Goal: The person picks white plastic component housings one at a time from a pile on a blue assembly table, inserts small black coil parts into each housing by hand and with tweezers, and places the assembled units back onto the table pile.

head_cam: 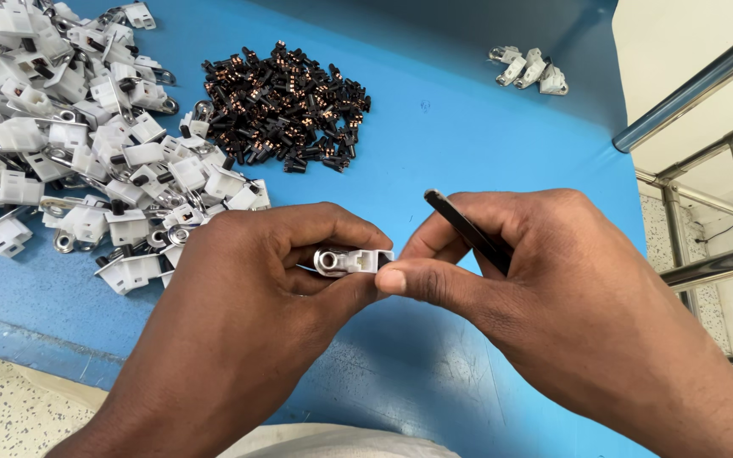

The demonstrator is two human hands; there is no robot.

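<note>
I'm at a bright blue matte-topped work table [434, 153], evenly lit. Off to my right there's a shiny tubular steel frame [706, 76] against a cream wall [680, 34], and speckled pale terrazzo floor [10, 407] below.

1. The left hand [248, 288] is bare: no glove, ring or watch shows on it.
2. The right hand [536, 280] is bare too, with short, trimmed nails on thumb and fingers.
3. Both wrists and forearms are uncovered as far as the frame's lower edge; no sleeve shows.
4. Light cloth lies at the bottom edge, between the forearms.
</note>
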